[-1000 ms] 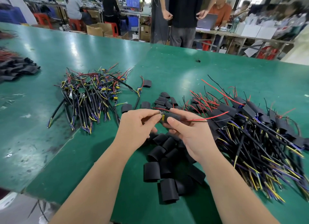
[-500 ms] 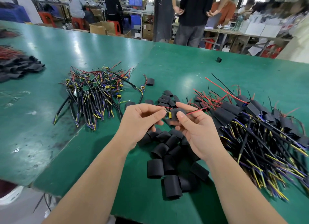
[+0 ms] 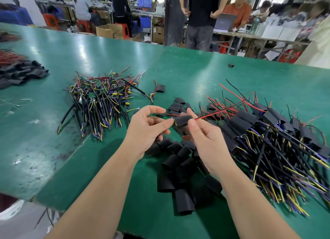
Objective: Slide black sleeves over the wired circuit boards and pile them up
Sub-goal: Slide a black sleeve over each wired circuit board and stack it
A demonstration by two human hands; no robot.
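A black sleeve [image 3: 184, 120] sits nearly over its board [image 3: 173, 122], raised above the desk [image 3: 196, 74] between both hands. The right hand [image 3: 207, 140] pinches the sleeve, probably to push it along. The left hand [image 3: 147, 127] pinches the board's bare end to brace it, other fingers curled. A red wire [image 3: 205, 115] trails toward the sleeved pile [image 3: 241, 124] right of the hands. Empty sleeves [image 3: 171, 163] lie beneath them, bare boards [image 3: 101, 97] to their left.

Black sleeves [image 3: 178, 160]; green table [image 3: 196, 74]; red, yellow, purple, black wires [image 3: 100, 103]
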